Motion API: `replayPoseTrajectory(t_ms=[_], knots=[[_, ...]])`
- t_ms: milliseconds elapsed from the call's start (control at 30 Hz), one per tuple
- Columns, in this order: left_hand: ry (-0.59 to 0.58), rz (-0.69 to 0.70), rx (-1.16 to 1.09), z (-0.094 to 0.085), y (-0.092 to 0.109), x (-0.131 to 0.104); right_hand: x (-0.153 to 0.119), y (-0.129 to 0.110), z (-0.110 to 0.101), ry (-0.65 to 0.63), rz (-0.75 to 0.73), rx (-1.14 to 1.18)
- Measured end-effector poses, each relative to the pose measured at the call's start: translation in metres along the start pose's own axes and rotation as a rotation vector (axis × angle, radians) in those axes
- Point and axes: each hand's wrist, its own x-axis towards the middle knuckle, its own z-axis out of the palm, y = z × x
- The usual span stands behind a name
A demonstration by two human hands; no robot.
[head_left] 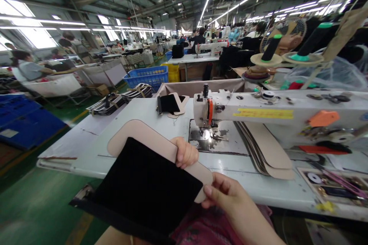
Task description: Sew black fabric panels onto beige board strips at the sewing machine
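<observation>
A black fabric panel lies against a beige rounded strip, and I hold the two together in front of me over my lap. My left hand curls over the strip's far edge from behind. My right hand pinches the strip's lower right end with the thumb on top. Just beyond stands a white sewing machine with its needle area on the grey table.
A stack of beige strips lies under the machine arm. Another black-and-beige piece and striped bundles rest at the table's far side. Thread cones, a blue crate and other workers stand behind.
</observation>
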Motion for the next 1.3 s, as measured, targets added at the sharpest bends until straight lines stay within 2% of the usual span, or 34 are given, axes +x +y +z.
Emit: replayPoseTrajectory(t_ms=[100,200,333,400,433,467,600,667,933,1100,1300], knots=[[-0.039,-0.010,0.060,-0.007,0.003,-0.001,0.003,0.008,0.001,0.009,-0.010,0.005],[-0.047,-0.017,0.095,-0.015,0.003,0.000,0.009,0.014,0.002,0.070,-0.065,0.003],[-0.061,0.016,0.091,-0.012,0.008,0.003,0.015,0.004,-0.007,0.194,-0.161,0.085],[-0.026,-0.111,0.095,-0.002,0.018,-0.001,0.015,-0.009,-0.018,0.277,-0.234,0.016],[0.067,-0.292,0.092,0.004,0.024,-0.005,0.013,-0.016,-0.023,0.310,-0.269,-0.046],[0.242,-0.380,0.085,0.010,0.030,-0.010,0.012,-0.023,-0.028,0.332,-0.296,-0.113],[0.154,-0.758,0.420,0.024,0.046,-0.031,0.004,-0.041,-0.038,0.362,-0.306,-0.314],[0.156,-0.840,0.588,0.029,0.046,-0.037,0.002,-0.045,-0.036,0.346,-0.289,-0.366],[0.219,-0.823,0.955,0.046,0.042,-0.040,-0.011,-0.056,-0.025,0.312,-0.274,-0.513],[0.225,-0.803,0.969,0.047,0.042,-0.044,-0.012,-0.059,-0.024,0.325,-0.266,-0.576],[0.234,-0.821,1.029,0.049,0.040,-0.045,-0.010,-0.060,-0.023,0.306,-0.322,-0.721]])
